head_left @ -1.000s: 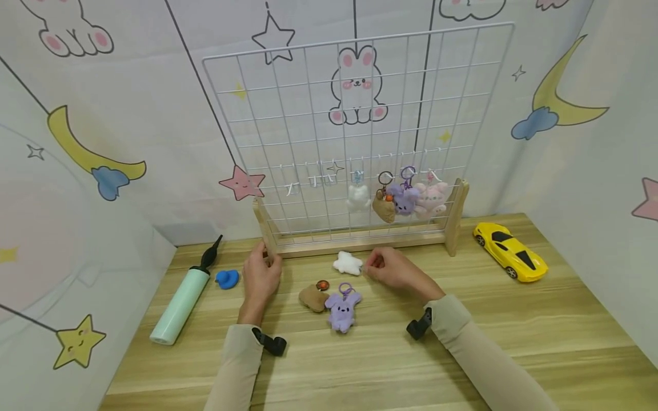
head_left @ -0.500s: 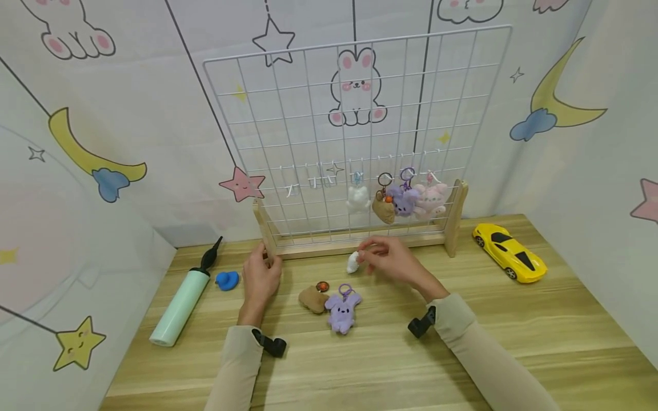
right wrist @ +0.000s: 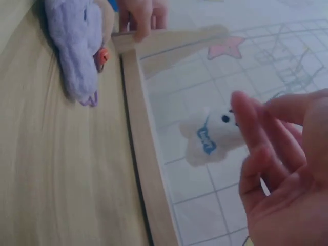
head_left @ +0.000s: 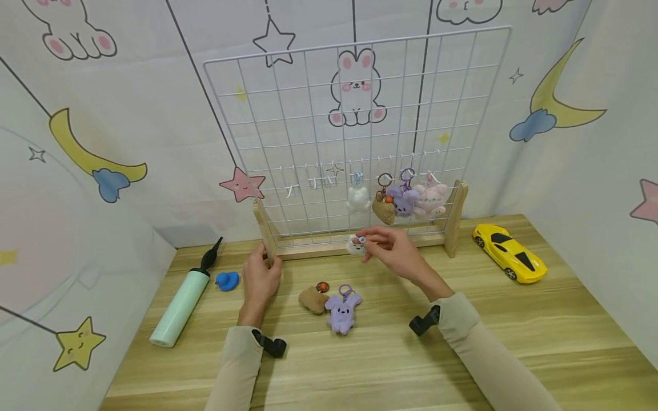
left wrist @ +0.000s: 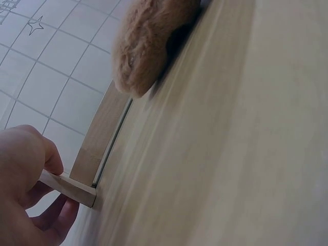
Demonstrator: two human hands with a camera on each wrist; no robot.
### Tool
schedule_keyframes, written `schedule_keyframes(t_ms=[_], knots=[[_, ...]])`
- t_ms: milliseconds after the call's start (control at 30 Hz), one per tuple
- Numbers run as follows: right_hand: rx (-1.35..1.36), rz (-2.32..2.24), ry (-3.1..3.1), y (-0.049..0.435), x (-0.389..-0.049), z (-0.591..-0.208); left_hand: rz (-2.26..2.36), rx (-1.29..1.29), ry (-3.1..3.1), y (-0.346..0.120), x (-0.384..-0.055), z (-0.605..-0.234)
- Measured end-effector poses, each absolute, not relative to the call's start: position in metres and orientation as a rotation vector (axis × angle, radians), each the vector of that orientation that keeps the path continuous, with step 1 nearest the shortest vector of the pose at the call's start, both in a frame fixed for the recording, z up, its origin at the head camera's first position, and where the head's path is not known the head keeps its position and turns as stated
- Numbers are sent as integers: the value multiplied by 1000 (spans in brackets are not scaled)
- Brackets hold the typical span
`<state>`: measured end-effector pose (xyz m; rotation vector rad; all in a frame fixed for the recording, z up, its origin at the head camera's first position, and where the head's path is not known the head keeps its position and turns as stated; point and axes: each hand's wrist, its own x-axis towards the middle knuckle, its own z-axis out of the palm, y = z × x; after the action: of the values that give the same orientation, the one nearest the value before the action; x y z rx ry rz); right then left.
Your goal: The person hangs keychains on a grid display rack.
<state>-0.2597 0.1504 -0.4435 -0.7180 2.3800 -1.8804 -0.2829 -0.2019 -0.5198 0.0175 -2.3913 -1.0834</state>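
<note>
From the head, we see the right hand (head_left: 400,254) holding up a small white fluffy toy (head_left: 354,246), just in front of the low bar of a pale wooden stand (head_left: 313,250). The left hand (head_left: 261,277) holds the stand's left end. A tall white wire grid (head_left: 360,44) is in the stand, and four soft toys (head_left: 403,201) hang on it. On the brown wooden tabletop (head_left: 370,371), we see a light brown fluffy toy (head_left: 312,299) right next to a purple plush bunny (head_left: 342,313) with a ring.

From the left wrist, we see the left grip clamped on the wood, with fingers on both sides. The light brown toy is near it.

From the right wrist, we see the right grip pinched together on the white toy, near its head. The toy shows a black eye and a blue tag (right wrist: 206,141).
</note>
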Motion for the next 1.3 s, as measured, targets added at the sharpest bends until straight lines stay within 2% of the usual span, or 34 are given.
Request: schedule_keyframes(t_ms=[167,567,900,1300], knots=[[-708,-1976,2428,149,-256,-437,-1115,43,-2431,-198,-274,-508],[-704,-2062,2706,139,-244,-416,-1067,-15,-2349,-204,-288,-527],[-716,-2294,2496,119,-240,-398,-1112,-41,-2322,-205,-288,-530],[-572,-2486,2365,90,-247,-381,-1063,-50,-2331,-203,-285,-525]])
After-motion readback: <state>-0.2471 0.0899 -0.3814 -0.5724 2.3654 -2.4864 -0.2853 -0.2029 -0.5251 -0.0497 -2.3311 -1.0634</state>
